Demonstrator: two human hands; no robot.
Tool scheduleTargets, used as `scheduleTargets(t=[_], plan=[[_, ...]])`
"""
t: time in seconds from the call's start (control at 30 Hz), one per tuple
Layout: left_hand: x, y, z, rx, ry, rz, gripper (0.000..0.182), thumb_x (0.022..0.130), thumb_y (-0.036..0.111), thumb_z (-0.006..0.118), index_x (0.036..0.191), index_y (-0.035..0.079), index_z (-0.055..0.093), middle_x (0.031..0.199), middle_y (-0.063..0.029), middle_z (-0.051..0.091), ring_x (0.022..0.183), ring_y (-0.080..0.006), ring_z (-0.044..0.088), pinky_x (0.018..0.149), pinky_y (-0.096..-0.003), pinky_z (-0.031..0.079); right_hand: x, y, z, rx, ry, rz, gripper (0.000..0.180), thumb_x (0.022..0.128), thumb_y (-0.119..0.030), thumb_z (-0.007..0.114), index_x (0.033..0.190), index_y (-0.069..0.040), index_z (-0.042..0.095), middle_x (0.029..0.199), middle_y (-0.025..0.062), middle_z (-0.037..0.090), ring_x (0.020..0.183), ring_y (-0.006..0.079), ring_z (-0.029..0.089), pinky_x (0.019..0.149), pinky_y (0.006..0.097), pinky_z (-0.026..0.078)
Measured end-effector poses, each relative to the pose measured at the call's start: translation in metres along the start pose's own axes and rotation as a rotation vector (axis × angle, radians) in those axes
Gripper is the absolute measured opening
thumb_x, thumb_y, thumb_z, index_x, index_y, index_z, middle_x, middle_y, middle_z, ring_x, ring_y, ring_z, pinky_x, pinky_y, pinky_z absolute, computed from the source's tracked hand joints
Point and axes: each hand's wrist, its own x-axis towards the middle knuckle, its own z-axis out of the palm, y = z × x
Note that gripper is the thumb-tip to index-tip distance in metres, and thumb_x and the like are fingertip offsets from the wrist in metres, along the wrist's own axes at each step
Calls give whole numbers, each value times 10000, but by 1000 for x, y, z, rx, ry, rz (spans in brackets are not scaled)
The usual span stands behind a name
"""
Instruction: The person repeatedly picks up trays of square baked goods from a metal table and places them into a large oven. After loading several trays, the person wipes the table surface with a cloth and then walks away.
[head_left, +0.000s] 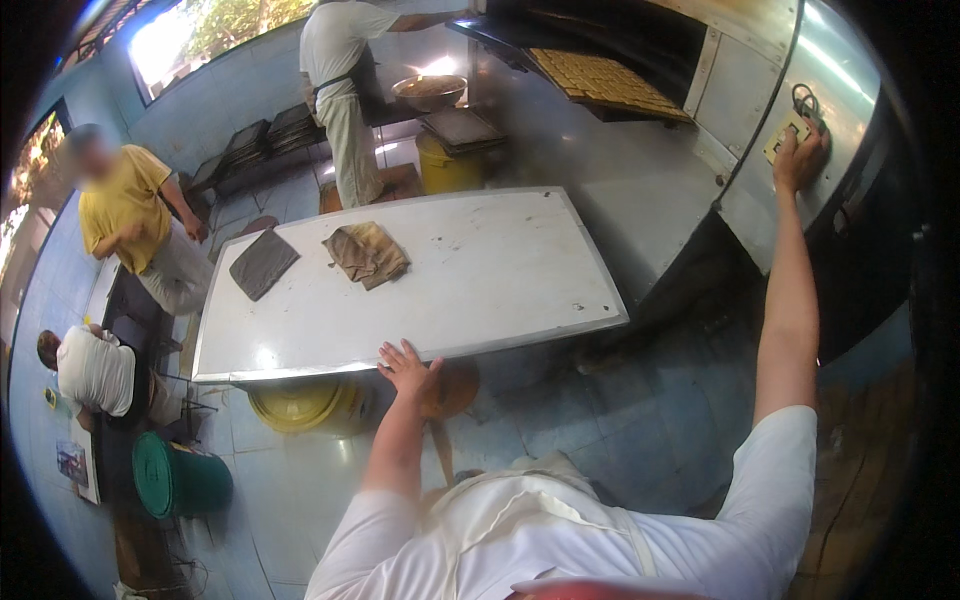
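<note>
My right hand (802, 156) is stretched out to a pale yellow electrical switch box (780, 139) on the metal oven's side panel. Its fingers wrap the box's right side, and the thumb lies over its front, near a switch. A dark cable (805, 97) loops above the box. On the near edge of a white, metal-rimmed table (495, 262), my left hand (407, 370) rests with fingers spread and holds nothing. Beyond it on the tabletop lie a crumpled, stained brown cloth (367, 253) and a flat dark grey cloth or pad (264, 265).
A tray of baked pieces (607, 81) sits at the oven mouth. One person (341, 90) reaches toward it beside a large metal bowl (430, 93); two others (124, 202) are at left. A yellow lidded bucket (300, 405) stands under the table, a green bin (180, 476) on the floor.
</note>
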Motion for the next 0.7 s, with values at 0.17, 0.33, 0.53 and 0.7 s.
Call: scheduleTargets(t=[0.17, 0.33, 0.53, 0.7], plan=[[-1, 1, -2, -10, -15, -5, 1217, 904, 823, 580, 1716, 26, 147, 1754, -351, -28, 1644, -478, -98, 1274, -693, 2, 1, 0, -2, 64, -107, 115, 394, 840, -287, 703, 1161, -76, 786, 1330, 250, 629, 1265, 440, 579, 1109, 523, 440], [0, 0, -2, 1, -53, -6, 1228, 913, 812, 585, 1712, 9, 111, 1741, -376, -36, 1633, -509, -107, 1258, -719, 15, -4, -1, 3, 56, -60, 127, 453, 866, -301, 693, 1263, -86, 734, 1401, 257, 591, 1363, 448, 509, 1189, 558, 345], [0, -1, 1, 0, -44, -2, 1227, 918, 812, 577, 1711, 5, 103, 1740, -377, -42, 1631, -512, -105, 1255, -723, 9, -5, 3, 6, 114, -55, 68, 407, 874, -287, 712, 1223, -76, 722, 1382, 244, 584, 1333, 440, 525, 1163, 545, 374], [0, -1, 3, 10, 14, 15, 1206, 914, 816, 577, 1712, 19, 150, 1746, -366, -13, 1641, -496, -79, 1262, -716, 31, -7, 6, 7, 53, -1, -26, 445, 908, -296, 717, 1298, -85, 679, 1325, 229, 584, 1279, 430, 542, 1114, 542, 407]])
